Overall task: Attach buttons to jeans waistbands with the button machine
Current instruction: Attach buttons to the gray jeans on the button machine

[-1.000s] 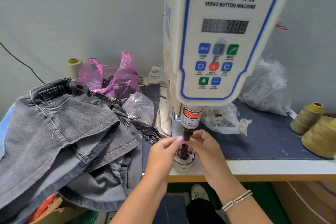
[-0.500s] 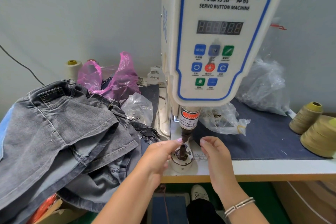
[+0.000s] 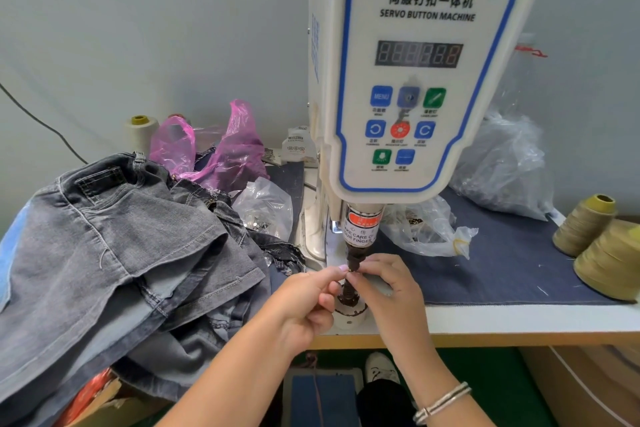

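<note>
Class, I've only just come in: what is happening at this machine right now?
A person sits at a servo button machine. Both hands meet at the tip of its dark punch, above the lower die: the left hand and right hand pinch there, apparently loading a small part too tiny to identify. No fabric lies under the punch; the grey jeans are piled to the left.

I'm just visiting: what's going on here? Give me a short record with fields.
machine: white servo button machine on the table
left hand: left hand fingertips at the punch tip
right hand: right hand fingertips at the same tip
held item: too small to tell
jeans: grey jeans piled at left, not under the punch
thread: tan thread cones at right
</note>
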Demonstrator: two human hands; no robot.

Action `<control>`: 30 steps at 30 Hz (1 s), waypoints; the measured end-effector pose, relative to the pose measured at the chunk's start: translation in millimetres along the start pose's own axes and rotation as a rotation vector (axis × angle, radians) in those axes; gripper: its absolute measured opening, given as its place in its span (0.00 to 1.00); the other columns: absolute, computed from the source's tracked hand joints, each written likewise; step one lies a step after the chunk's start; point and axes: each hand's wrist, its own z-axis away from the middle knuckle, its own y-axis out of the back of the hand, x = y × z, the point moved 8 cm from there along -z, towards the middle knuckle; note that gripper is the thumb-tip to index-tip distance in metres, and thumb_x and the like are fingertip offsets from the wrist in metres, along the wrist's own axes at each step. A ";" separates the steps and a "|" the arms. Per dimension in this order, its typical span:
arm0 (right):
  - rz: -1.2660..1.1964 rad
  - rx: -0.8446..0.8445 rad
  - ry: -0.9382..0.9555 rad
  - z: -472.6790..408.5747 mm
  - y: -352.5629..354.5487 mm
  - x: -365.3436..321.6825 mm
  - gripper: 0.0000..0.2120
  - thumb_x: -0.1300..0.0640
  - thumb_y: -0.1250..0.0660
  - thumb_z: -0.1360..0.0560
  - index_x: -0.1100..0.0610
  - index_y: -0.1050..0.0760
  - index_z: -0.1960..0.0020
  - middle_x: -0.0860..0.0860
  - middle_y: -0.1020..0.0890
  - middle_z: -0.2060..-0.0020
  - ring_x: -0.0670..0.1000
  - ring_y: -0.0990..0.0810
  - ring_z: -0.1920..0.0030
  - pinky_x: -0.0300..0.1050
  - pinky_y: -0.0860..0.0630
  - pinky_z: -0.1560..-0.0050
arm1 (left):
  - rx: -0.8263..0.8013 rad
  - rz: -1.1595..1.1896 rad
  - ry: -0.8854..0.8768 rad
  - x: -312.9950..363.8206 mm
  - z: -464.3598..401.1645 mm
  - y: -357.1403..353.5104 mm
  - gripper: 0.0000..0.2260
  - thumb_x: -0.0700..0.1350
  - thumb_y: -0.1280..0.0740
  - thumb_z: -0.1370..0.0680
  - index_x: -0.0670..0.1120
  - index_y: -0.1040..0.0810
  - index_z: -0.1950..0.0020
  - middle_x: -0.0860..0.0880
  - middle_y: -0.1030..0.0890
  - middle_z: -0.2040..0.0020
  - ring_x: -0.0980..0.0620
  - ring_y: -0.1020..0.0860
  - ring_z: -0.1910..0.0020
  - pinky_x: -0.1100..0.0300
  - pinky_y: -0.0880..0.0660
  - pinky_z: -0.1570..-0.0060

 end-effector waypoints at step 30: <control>-0.225 0.006 -0.079 9.1 -8.8 10.6 0.07 0.46 0.33 0.30 0.41 0.19 0.53 0.44 0.17 0.57 0.44 0.20 0.54 0.32 0.25 0.54 | -0.131 0.449 0.177 -20.4 12.2 -20.0 0.06 0.43 0.26 0.34 0.46 0.23 0.67 0.56 0.29 0.78 0.61 0.33 0.84 0.69 0.46 0.83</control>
